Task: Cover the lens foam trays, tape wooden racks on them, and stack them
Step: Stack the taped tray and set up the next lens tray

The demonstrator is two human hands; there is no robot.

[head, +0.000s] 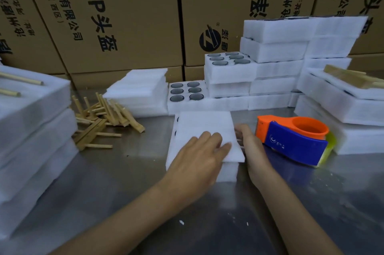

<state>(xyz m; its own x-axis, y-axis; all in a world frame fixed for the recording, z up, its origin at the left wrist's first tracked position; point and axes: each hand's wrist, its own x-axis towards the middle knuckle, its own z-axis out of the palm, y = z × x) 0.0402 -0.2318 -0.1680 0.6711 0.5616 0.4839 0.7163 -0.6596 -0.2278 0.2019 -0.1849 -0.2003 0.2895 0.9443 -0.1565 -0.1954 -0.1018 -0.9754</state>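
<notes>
Left hand (199, 151): flat on foam cover sheet (207, 128), fingers straight.
Right hand (249, 142): fingertips hidden by sheet's edge; grip unclear.
Foam tray (227, 171): mostly covered.

We only see two bare forearms and hands here, left hand (199, 151) and right hand (252, 146). No sleeves, gloves, watch or rings that we can spot. Nails look short, though they're blurry.
</notes>
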